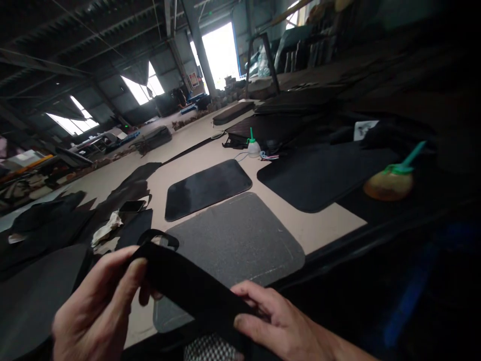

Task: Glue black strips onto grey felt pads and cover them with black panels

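1. The strip [188, 281] is black and hangs in the air at the near side of the counter [315, 233], slanting from upper left to lower right in front of the grey panel [233, 235].
2. The left hand [101, 301] is closed in a pinch on the strip's upper left end, thumb on top and fingers curled beneath. A narrow black loop [160, 234] curls up just beyond the fingertips; whether it belongs to the strip I cannot tell.
3. The right hand [276, 318] has the strip's lower right part between thumb and fingers, partly closed; the tips below are hidden.
4. The strip looks thin and light, probably leather or something like it: soft enough to bend, with enough body to run fairly straight between two grips. It should not be fragile, and its dull face suggests little slip.
5. The best hold is probably a flat pinch near each end, thumbs on top, with light tension so the middle neither sags nor twists. A hard squeeze could crease it.
6. Farther off lie a black panel [206, 190] and a white bottle [254, 149]; an amber bottle [389, 185] stands at the right.
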The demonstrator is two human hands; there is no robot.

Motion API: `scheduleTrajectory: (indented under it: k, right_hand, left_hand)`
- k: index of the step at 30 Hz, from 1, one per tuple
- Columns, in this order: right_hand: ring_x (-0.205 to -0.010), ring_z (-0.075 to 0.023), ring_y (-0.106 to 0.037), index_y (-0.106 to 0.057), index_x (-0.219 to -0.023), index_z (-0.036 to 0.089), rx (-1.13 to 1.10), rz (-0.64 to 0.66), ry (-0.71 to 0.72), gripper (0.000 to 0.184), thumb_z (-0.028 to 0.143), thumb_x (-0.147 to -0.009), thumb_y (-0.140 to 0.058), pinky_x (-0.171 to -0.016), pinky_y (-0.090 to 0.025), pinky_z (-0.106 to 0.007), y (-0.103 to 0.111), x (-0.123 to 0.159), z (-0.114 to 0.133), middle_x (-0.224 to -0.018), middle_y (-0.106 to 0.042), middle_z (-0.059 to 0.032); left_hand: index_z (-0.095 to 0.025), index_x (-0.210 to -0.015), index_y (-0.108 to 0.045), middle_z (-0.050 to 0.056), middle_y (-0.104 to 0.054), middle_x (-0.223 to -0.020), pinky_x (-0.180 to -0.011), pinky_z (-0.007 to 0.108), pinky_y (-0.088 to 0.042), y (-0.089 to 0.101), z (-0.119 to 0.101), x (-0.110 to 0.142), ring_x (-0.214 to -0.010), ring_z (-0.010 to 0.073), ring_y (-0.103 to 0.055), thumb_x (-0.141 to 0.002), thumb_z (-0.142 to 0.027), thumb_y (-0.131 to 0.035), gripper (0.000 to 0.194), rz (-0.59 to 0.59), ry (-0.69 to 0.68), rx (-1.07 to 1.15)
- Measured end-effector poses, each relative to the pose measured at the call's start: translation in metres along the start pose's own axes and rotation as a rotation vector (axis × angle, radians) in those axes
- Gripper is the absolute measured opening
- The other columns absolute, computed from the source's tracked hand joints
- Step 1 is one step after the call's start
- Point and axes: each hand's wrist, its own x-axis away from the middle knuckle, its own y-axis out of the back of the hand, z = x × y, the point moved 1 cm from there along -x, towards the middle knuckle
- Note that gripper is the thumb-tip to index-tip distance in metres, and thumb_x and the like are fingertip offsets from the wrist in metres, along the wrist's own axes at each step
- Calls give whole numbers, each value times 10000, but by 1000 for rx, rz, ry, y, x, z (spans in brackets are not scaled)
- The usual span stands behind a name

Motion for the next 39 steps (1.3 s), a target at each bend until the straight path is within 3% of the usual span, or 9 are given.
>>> scheduleTrajectory:
  k: [3, 6, 10, 13, 16, 21, 26, 39]
  right_hand:
    - [-755, -130, -656, -586, -1201, 202, -55, -74, -196, 354, 468, -998, -471, -636, -510, -213, 9, 19, -15, -963, -685, -32]
    - [-607, -105, -620, -556, -1269, 232, 8, -233, -321, 425, 524, -973, -467, -561, -507, -221, 15, 32, -35, -994, -676, -39]
    - [-596, -130, -635, -431, -1426, 254, 103, -369, -380, 531, 541, -979, -420, -594, -532, -255, 19, 39, -61, -948, -676, -45]
    - [-592, -143, -647, -300, -1508, 224, 137, -409, -402, 611, 554, -996, -351, -568, -523, -255, 25, 37, -74, -858, -673, -37]
    - [-582, -148, -650, -282, -1488, 176, 156, -423, -383, 603, 545, -1011, -294, -542, -511, -251, 32, 32, -78, -767, -662, -21]
    - [-553, -132, -645, -285, -1427, 155, 164, -443, -328, 529, 506, -1031, -267, -587, -531, -249, 46, 21, -74, -733, -664, 6]
    - [-493, -122, -636, -240, -1430, 164, 134, -466, -288, 504, 480, -1040, -292, -516, -505, -223, 57, 9, -73, -690, -642, 42]
    - [-474, -121, -642, -338, -1315, 183, 114, -495, -287, 373, 421, -1028, -344, -492, -497, -215, 59, 0, -67, -660, -646, 54]
  left_hand:
    - [-219, -1139, -645, -8, -632, -660, -547, 228, -480, -40, 8, -35, -581, 132, -562, -921, -490, -584, 353, 217, 307, 314]
    - [-195, -1089, -655, -6, -620, -648, -528, 212, -412, -93, 33, -63, -574, 122, -523, -881, -552, -605, 416, 392, 365, 425]
    - [-186, -920, -678, -1, -628, -719, -553, 227, -402, -165, 68, -86, -612, 131, -542, -861, -556, -598, 383, 521, 264, 342]
    - [-200, -872, -688, 3, -666, -793, -652, 250, -436, -208, 78, -100, -713, 154, -590, -869, -490, -599, 304, 488, 107, 185]
    - [-215, -864, -684, -1, -675, -821, -694, 261, -430, -237, 77, -113, -749, 161, -596, -855, -430, -641, 220, 450, 56, 99]
    - [-225, -869, -671, 2, -649, -843, -700, 267, -390, -262, 72, -131, -771, 161, -575, -881, -372, -650, 148, 392, -14, -43]
    - [-232, -872, -668, 12, -607, -868, -724, 272, -373, -276, 70, -142, -816, 166, -560, -897, -337, -652, 109, 363, -73, -168]
    - [-229, -838, -641, 17, -587, -864, -696, 268, -374, -285, 74, -145, -837, 173, -566, -891, -333, -667, 119, 351, -98, -292]
